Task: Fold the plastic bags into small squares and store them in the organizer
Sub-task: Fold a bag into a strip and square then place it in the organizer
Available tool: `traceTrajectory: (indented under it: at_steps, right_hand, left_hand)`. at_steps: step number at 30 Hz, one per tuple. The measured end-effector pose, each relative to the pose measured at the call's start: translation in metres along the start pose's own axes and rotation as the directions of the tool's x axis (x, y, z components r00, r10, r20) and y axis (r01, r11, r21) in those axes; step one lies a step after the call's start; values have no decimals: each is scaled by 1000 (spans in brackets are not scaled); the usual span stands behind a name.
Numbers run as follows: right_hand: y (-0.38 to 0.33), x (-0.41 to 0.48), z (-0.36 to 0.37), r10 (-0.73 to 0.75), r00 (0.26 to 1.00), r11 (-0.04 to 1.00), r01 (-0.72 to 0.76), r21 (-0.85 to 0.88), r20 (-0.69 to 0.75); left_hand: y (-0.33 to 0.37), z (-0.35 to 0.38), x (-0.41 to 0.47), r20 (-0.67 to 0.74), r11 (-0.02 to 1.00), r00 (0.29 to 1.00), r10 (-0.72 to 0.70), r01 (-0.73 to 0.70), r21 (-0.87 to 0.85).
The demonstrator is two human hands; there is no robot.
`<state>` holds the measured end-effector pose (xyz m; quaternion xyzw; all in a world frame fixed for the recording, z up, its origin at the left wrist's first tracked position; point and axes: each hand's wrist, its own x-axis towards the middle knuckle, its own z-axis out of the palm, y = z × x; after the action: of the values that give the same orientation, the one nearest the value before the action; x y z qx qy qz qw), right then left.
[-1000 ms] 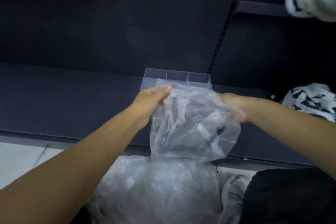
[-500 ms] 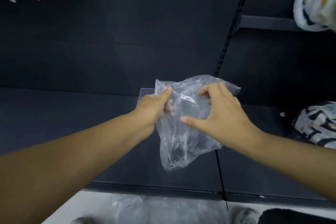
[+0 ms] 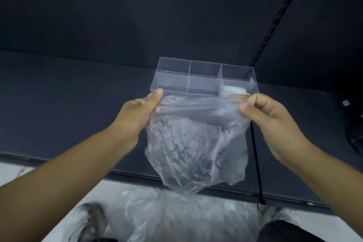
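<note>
Seemingly early on, a person's left grip [image 3: 141, 112] and right grip [image 3: 269, 116] each pinch a top corner of a crumpled plastic bag [image 3: 196, 147], not yet folded, above the shelf [image 3: 78, 104] before the clear organizer [image 3: 204, 76]. One folded bag [image 3: 233, 90] appears stored in its right compartment, and more bags [image 3: 176, 216] wait below.

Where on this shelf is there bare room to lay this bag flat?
Widest bare patch: the shelf left of the organizer, down to its front edge. Right of the organizer is a narrower strip, bordered by a small scrap and a dark object at far right. The bag hides the middle.
</note>
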<state>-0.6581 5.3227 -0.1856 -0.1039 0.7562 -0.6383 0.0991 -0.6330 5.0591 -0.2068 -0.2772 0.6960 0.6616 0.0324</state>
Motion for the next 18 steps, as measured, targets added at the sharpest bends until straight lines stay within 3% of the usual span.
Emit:
traceTrajectory:
  at_steps: [4,7,11,12,14,16,18]
  right_hand:
    - [26,3,8,83,967,977,-31,212,-241]
    - [37,5,14,94,908,991,-46,128,-408]
    - [38,9,15,55,967,998,-52,19,-248]
    - [36,12,19,49,982,999,-49,6,-181]
    - [32,19,34,39,998,999,-38,21,-47]
    - [27,25,51,37,997,995,-43,88,67]
    - [23,31,57,50,987,995,-62,72,150]
  left_hand:
    - [-23,6,-8,-10,1000,1000,5,-5,25]
    - [-37,10,-18,-26,997,999,38,-36,74]
    - [-41,-6,-18,-132,933,977,166,-112,342]
    - [-36,-8,-16,-83,929,981,175,-137,343]
    - [-22,-2,-11,154,929,977,145,-188,319]
    - [-11,17,-8,434,932,899,52,-200,302]
    - [-8,34,-5,560,958,828,-2,-158,238]
